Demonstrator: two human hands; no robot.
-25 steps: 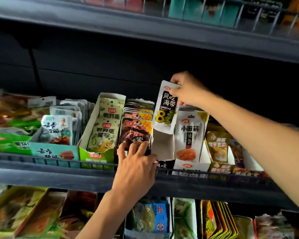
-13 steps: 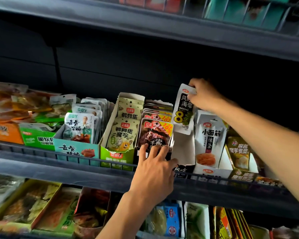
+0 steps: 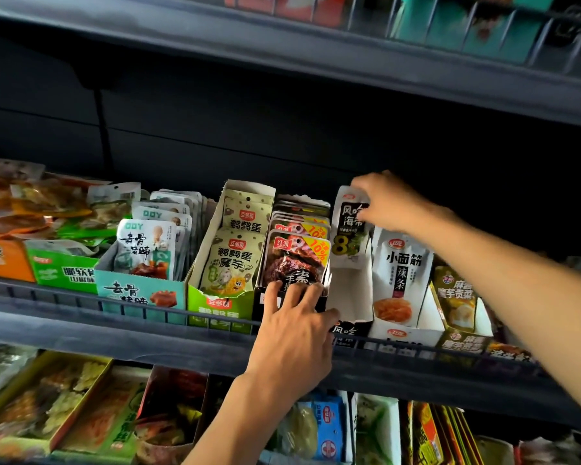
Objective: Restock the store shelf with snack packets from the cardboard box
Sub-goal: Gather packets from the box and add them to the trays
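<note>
My right hand (image 3: 391,203) pinches the top of a white and black seaweed packet (image 3: 348,241) marked with a big 8. The packet stands upright at the back of a nearly empty white display box (image 3: 348,297) on the middle shelf. My left hand (image 3: 296,325) rests on the front of the neighbouring dark display box (image 3: 260,298), fingers fairly straight over its lip and touching the front red-labelled packet (image 3: 294,260); its thumb reaches towards the white box. No cardboard supply box is in view.
Along the wire front rail (image 3: 141,305) stand other display boxes: teal chicken-feet packets (image 3: 145,253), green quail-egg packets (image 3: 230,263), white gluten-strip packets (image 3: 399,273) and olive packets (image 3: 455,297). Another shelf (image 3: 282,55) hangs above, and the lower shelf (image 3: 81,411) holds more snacks.
My right hand has lowered the seaweed packet a little deeper into the white box. My left hand has stayed on the dark box's front. The view has drifted left.
</note>
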